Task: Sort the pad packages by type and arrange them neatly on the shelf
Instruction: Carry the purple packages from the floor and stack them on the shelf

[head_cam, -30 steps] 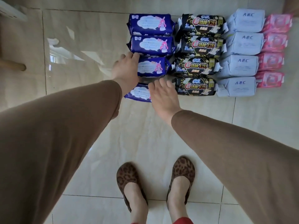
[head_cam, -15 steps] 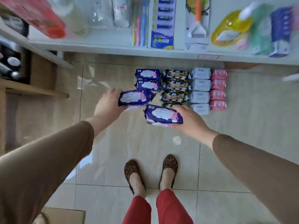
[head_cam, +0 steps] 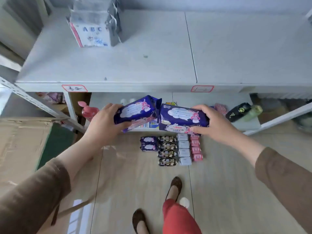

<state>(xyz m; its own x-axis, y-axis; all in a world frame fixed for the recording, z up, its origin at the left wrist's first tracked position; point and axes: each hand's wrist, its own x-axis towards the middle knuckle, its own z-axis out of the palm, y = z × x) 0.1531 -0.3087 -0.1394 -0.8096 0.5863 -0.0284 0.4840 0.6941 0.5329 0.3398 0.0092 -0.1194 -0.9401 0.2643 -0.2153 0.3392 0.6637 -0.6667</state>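
Both hands raised, fingers curled.

light: bright, soft daylight | glare: floor lower left | blur: slight | edges: wide-angle bowing
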